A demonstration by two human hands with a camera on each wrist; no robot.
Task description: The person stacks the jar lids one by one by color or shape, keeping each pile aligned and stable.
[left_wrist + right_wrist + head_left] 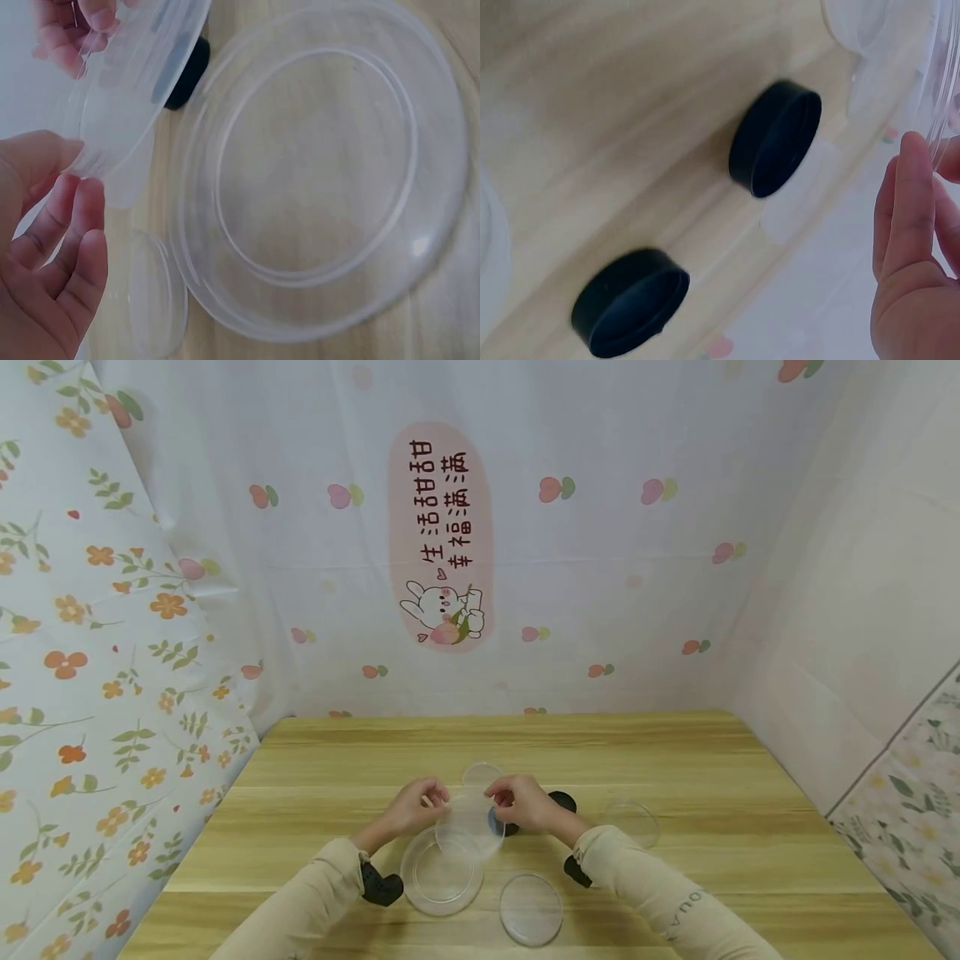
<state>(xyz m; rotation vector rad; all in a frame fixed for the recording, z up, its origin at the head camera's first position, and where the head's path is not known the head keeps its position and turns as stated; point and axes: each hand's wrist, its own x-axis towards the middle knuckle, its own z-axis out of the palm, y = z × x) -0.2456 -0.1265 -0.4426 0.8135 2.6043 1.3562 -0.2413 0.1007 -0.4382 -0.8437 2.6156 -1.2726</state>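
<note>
Evidently held up above the table (337, 752), a clear round lid (468, 831) overlaps a larger clear lid (442, 887) in the head view. The left hand (417, 807) and right hand (523, 802) pinch opposite edges between thumb and fingers, probably to steady it while leaving its face uncovered. Two black caps (776, 139) (630, 304) lie near the right hand.

A round, see-through plastic disc (474, 837) with a thin rim is pinched at its edge by the left hand (417, 807) and the right hand (522, 802). It is tilted above the desk (712, 793), its face colourless
</note>
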